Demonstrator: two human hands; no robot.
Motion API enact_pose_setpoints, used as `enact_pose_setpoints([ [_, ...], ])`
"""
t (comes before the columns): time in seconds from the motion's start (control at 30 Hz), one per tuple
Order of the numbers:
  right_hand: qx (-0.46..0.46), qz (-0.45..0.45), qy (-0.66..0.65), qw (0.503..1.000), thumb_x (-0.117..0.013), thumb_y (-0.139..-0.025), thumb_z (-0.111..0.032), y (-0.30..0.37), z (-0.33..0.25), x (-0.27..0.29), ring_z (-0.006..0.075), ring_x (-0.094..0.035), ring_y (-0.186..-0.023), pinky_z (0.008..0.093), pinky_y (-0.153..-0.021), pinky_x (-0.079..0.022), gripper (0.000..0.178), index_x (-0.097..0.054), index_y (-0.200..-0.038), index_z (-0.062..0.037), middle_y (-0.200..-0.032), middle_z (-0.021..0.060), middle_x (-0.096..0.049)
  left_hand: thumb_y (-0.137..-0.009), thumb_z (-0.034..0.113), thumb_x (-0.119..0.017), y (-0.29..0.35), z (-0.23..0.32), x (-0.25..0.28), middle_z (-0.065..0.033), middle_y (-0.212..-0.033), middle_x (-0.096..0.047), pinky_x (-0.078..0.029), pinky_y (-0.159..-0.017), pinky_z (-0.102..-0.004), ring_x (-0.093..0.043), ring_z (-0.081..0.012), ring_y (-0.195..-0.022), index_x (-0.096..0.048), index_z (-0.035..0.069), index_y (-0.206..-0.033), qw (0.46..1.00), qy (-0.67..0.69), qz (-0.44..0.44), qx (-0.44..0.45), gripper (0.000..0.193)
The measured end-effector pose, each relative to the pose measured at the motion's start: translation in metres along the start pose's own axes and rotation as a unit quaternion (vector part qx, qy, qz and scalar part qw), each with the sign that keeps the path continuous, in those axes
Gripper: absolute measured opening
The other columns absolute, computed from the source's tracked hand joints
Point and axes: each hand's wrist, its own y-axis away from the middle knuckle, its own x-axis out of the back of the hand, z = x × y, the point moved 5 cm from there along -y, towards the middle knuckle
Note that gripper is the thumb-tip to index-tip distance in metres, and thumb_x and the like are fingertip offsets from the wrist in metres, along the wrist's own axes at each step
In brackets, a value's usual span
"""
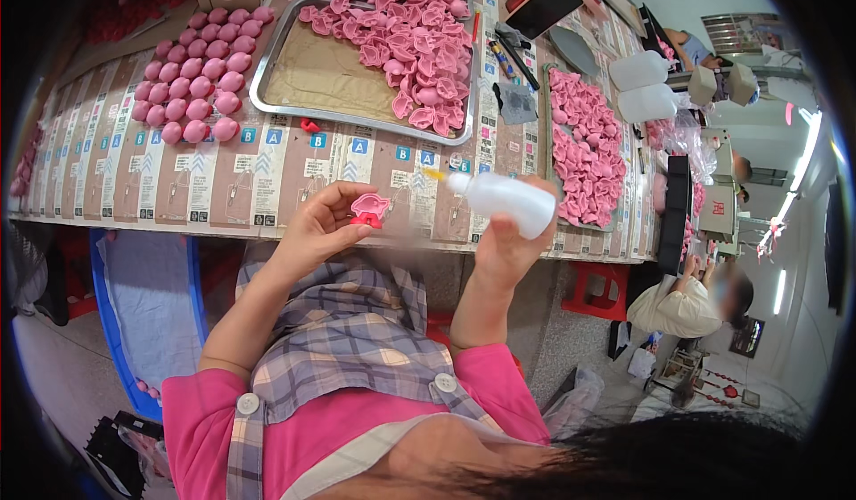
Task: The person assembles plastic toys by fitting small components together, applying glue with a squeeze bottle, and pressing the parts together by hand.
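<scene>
Between the fingertips of my left hand (325,223) is a small pink shell-shaped plastic piece (368,206) with a red part (366,221) at its lower side. My right hand (510,246) is wrapped round a white squeeze bottle (510,202). The bottle lies almost level, and its yellowish nozzle tip (434,173) points left, apart from the pink piece. Both hands are over the table's front edge. A small red piece (309,126) rests on the table beyond my left hand.
A metal tray (357,122) partly covered with pink shells stands ahead. Rows of round pink pieces (192,85) sit left of it. Another tray of pink shells (586,148) is at right, near white bottles (647,103) and a phone (544,8). A co-worker (682,308) sits farther right.
</scene>
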Motion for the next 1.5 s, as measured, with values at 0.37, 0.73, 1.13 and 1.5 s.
enact_pose_setpoints([
  [0.37,0.137,-0.124,0.090,0.979,-0.073,-0.063,-0.030,0.033,0.003,-0.023,0.0169,-0.048,-0.056,0.0284,-0.050,-0.038,0.044,-0.048,-0.087,-0.0023,-0.070,0.0064,-0.051,-0.075,0.003,-0.059,0.003,0.001,-0.003,-0.0082,-0.104,-0.053,-0.042,-0.082,-0.0254,-0.052,-0.0132,-0.094,-0.042,-0.002,-0.114,1.000,-0.002,-0.009,0.020,0.042],
  [0.73,0.161,-0.163,0.125,0.965,-0.074,-0.062,-0.024,0.033,0.006,-0.031,0.0197,-0.050,-0.052,0.0299,-0.047,-0.038,0.045,-0.047,-0.092,-0.0027,-0.071,0.0076,-0.053,-0.075,0.004,-0.059,0.004,0.005,-0.005,-0.0074,-0.104,-0.052,-0.042,-0.081,-0.0251,-0.052,-0.0123,-0.093,-0.043,-0.001,-0.114,0.999,0.010,-0.011,0.028,0.042],
  [1.13,0.171,-0.180,0.152,0.957,-0.074,-0.062,-0.025,0.035,0.002,-0.031,0.0193,-0.049,-0.051,0.0286,-0.045,-0.037,0.042,-0.049,-0.088,-0.0034,-0.067,0.0062,-0.053,-0.075,0.005,-0.059,0.005,0.002,-0.003,-0.0072,-0.101,-0.054,-0.041,-0.082,-0.0252,-0.052,-0.0126,-0.092,-0.043,-0.001,-0.113,0.999,0.011,-0.002,0.030,0.041],
  [1.5,0.166,-0.088,0.139,0.972,-0.072,-0.063,-0.027,0.028,-0.001,-0.022,0.0182,-0.050,-0.054,0.0293,-0.051,-0.039,0.039,-0.050,-0.083,-0.0013,-0.068,0.0088,-0.053,-0.077,0.003,-0.058,0.004,0.001,-0.003,-0.0062,-0.102,-0.053,-0.041,-0.082,-0.0239,-0.052,-0.0106,-0.093,-0.044,-0.001,-0.113,1.000,0.013,-0.017,0.022,0.039],
])
